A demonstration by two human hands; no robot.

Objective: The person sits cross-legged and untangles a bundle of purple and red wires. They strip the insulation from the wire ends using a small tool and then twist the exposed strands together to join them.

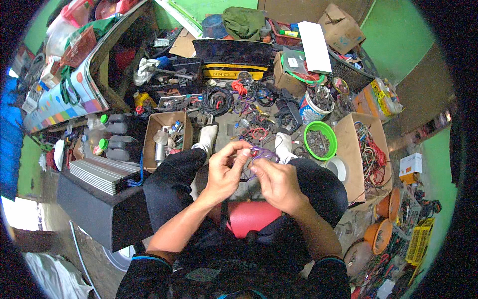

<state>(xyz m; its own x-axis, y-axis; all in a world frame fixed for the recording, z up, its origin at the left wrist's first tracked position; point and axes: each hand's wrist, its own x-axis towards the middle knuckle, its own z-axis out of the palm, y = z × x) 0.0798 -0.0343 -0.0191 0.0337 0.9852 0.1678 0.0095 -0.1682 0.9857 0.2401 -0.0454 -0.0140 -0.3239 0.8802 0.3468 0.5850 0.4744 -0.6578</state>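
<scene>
A small bundle of thin purple wire (265, 153) is held between my two hands, above the floor and between my knees. My left hand (227, 169) pinches its left side with thumb and forefinger. On the right side, my right hand (277, 180) grips the wire with curled fingers. A little red shows among the purple loops near the left fingertips. Beyond my hands, loose cables and small parts (256, 127) lie spread on the floor between my feet. Below my wrists is a red seat or pad (254, 218), partly hidden by my legs.
At left stand a cardboard box (167, 120) of parts and a black speaker-like box (107, 207) bearing a finned metal case (102, 174). To the right are a green basin (334, 144) of small metal pieces and a carton (354, 169) of wires. A black-and-yellow toolbox (233, 72) stands ahead.
</scene>
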